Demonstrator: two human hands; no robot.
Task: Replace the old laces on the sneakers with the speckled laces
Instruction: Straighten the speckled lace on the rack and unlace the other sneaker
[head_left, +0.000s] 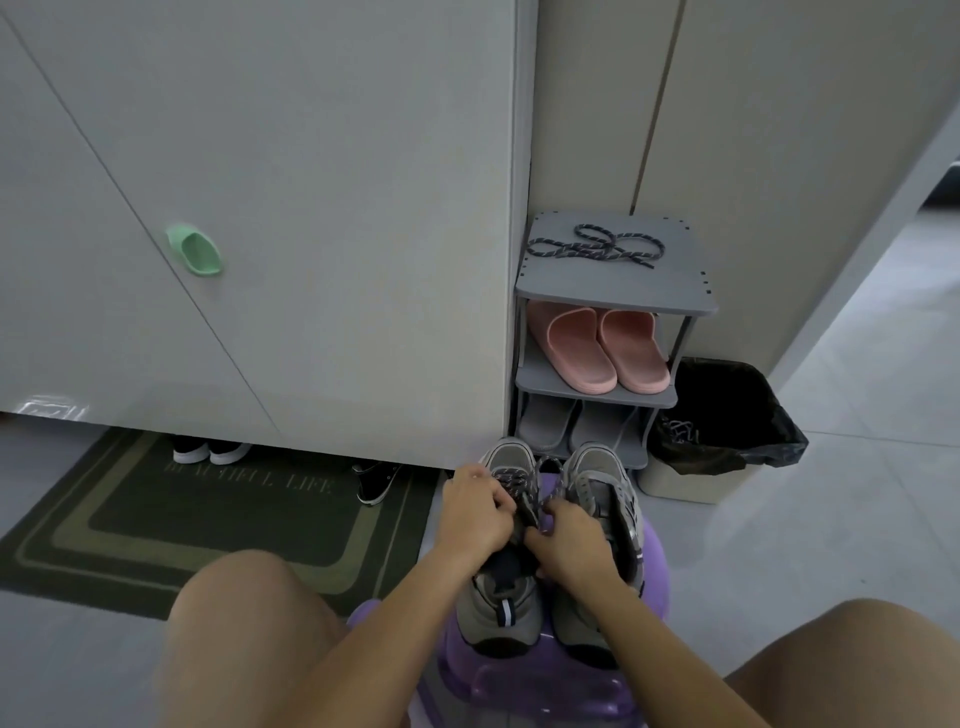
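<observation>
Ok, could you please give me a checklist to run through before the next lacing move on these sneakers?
1. Both sneakers sit on the purple stool: ok.
2. Left sneaker has the speckled lace crossed through its front eyelets: ok.
3. Left hand and right hand both pinch that lace near the tongue: ok.
4. Lace ends even in length: cannot tell, hidden by the hands.
5. Right sneaker relaced: not ok, it wears the old grey lace.
6. Spare speckled lace in sight on the shoe rack top: ok.
</observation>
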